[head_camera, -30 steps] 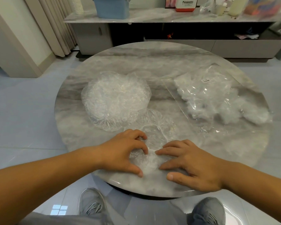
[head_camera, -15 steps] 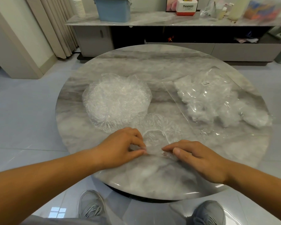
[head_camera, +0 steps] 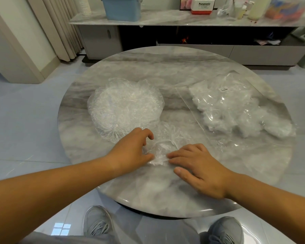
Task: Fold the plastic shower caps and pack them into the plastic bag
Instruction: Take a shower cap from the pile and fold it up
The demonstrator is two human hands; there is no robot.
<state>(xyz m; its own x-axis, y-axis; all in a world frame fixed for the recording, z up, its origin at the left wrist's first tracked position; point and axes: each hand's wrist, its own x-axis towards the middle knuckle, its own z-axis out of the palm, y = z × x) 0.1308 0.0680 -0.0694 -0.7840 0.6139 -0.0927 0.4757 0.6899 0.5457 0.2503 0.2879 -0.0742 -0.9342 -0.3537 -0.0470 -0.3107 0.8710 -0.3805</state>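
One clear plastic shower cap (head_camera: 165, 140) lies crumpled on the round marble table (head_camera: 174, 67) just ahead of my hands. My left hand (head_camera: 130, 148) has its fingers curled over the cap's left side, thumb at its near edge. My right hand (head_camera: 199, 164) lies flat with straight fingers pressing the cap's near right edge onto the table. A stack of spread-out shower caps (head_camera: 125, 106) sits to the left behind my left hand. The clear plastic bag (head_camera: 236, 106) with several folded caps inside lies on the right of the table.
Behind the table runs a low cabinet with a marble shelf (head_camera: 183, 20) bearing a blue bin (head_camera: 121, 7), a red and white box (head_camera: 202, 5) and bottles. Curtains (head_camera: 60, 27) hang at the back left. My grey shoes (head_camera: 97, 224) show under the table's near edge.
Both hands moved a little away from me over the cap. The right hand went from pinching the cap's edge to lying flat on it; the left keeps its fingers curled over it.
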